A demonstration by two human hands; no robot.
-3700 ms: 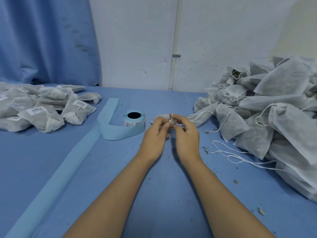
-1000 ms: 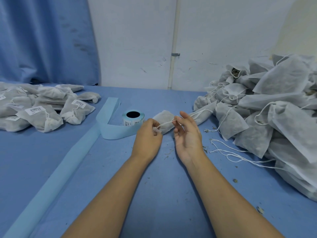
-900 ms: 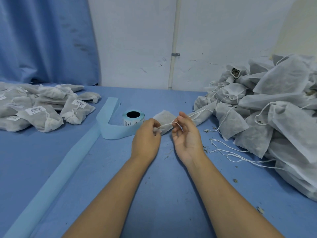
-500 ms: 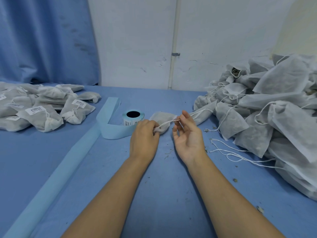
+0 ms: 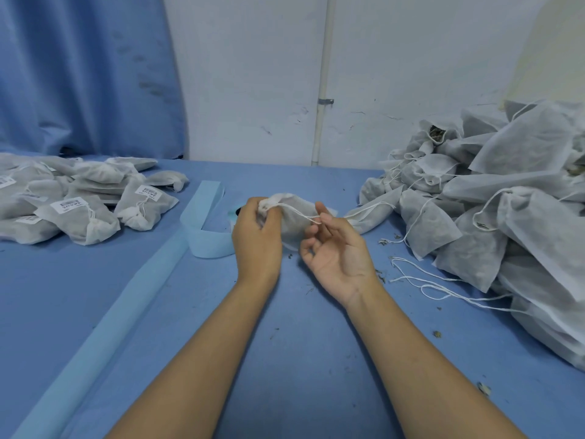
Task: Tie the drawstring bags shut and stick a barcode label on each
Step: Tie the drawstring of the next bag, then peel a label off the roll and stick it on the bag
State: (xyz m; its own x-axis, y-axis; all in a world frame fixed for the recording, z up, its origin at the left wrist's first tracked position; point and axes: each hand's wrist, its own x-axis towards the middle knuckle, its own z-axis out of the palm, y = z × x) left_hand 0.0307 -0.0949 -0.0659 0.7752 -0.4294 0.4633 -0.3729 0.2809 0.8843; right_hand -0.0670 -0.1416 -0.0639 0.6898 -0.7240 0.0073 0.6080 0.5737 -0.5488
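White fabric bag (image 5: 296, 217), gathered neck, drawstring (image 5: 297, 213) taut

Both forearms reach far; left hand (image 5: 258, 239), knuckles up, grips the bag (image 5: 296, 228) neck; right hand (image 5: 340, 258), palm up, pinches its drawstring (image 5: 297, 213).
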